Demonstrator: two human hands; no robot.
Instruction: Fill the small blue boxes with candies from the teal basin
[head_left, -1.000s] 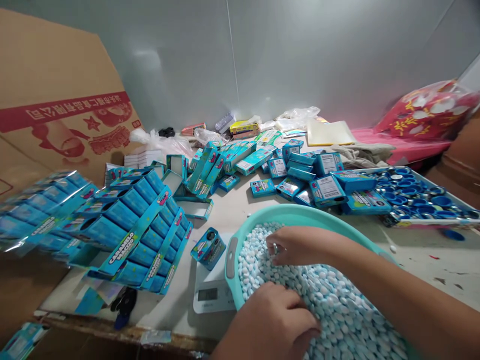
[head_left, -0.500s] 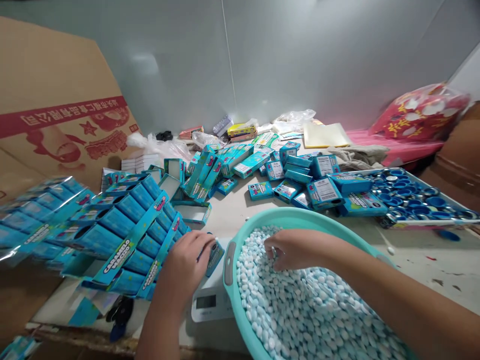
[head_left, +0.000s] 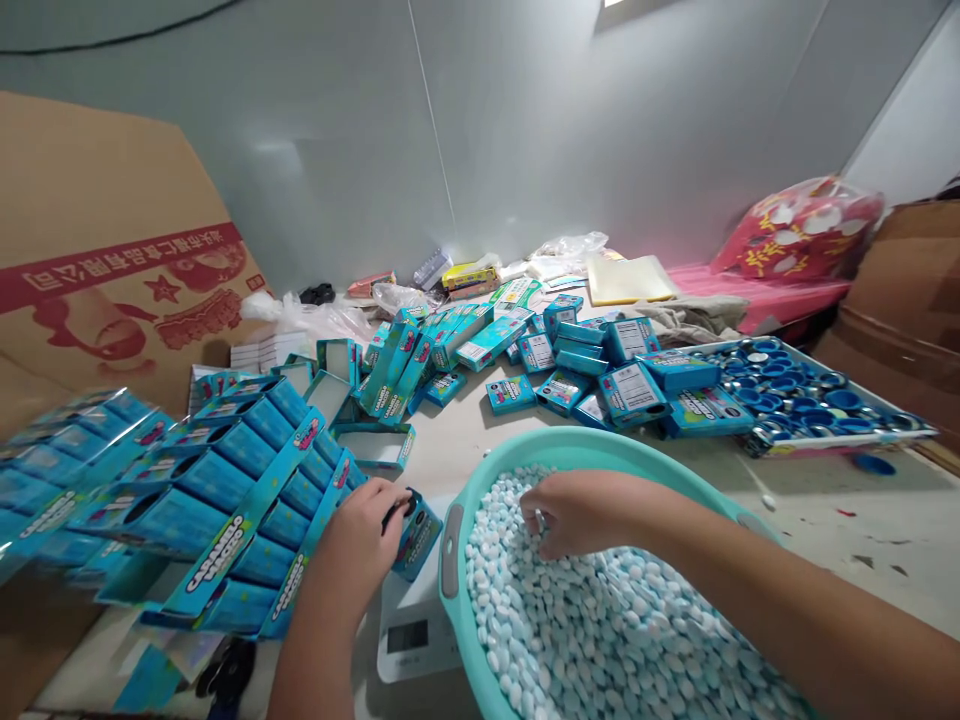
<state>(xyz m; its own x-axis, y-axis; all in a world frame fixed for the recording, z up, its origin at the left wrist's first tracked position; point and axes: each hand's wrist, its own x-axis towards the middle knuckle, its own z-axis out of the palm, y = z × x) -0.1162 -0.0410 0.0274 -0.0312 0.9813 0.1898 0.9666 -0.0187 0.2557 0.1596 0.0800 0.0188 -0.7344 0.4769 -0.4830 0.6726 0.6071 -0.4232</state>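
Observation:
My left hand [head_left: 369, 530] is closed round a small blue candy box [head_left: 418, 537]. The box is tilted over a white digital scale [head_left: 442, 640], whose display is too dim to read. Just right of the scale stands a turquoise basin [head_left: 452, 555] full of pale blue and white candies [head_left: 570, 620]. Inside the basin my right hand [head_left: 562, 515] dips into the candies near the left side, its fingers curled round some of them; the fingertips are partly buried.
Display trays packed with blue boxes [head_left: 240, 510] stand at the left, before a large cardboard carton [head_left: 135, 290]. Loose blue boxes [head_left: 634, 390] lie in a heap behind the basin. A tray of blue-rimmed tins [head_left: 825, 400] and a red bag [head_left: 795, 235] are at the right.
My view has tilted up slightly. The candy box in my left hand shows more of its front. My right hand stays among the candies, its fingers curled.

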